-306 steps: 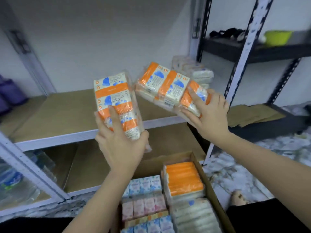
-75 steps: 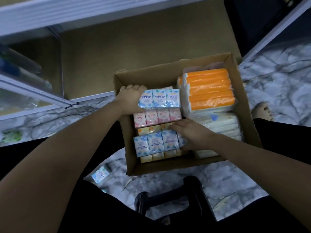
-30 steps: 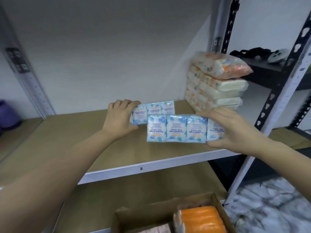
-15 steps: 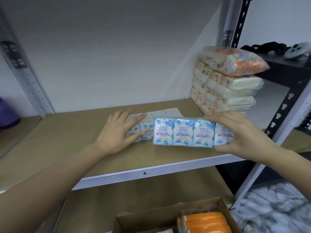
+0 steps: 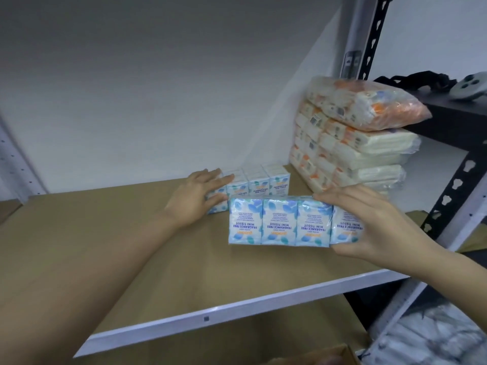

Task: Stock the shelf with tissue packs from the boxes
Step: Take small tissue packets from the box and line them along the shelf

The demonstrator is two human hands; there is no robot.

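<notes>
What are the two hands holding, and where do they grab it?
The right hand grips the front blue tissue pack by its right end. The left hand lies flat against the back blue tissue pack, not gripping.

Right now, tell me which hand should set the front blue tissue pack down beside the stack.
Right hand: it already grips the front blue pack, nearest the orange-and-white stack. The left hand lies flat on the rear pack.

glossy plastic-wrapped tissue packs (image 5: 279, 223); matt brown shelf board (image 5: 131, 259).
</notes>
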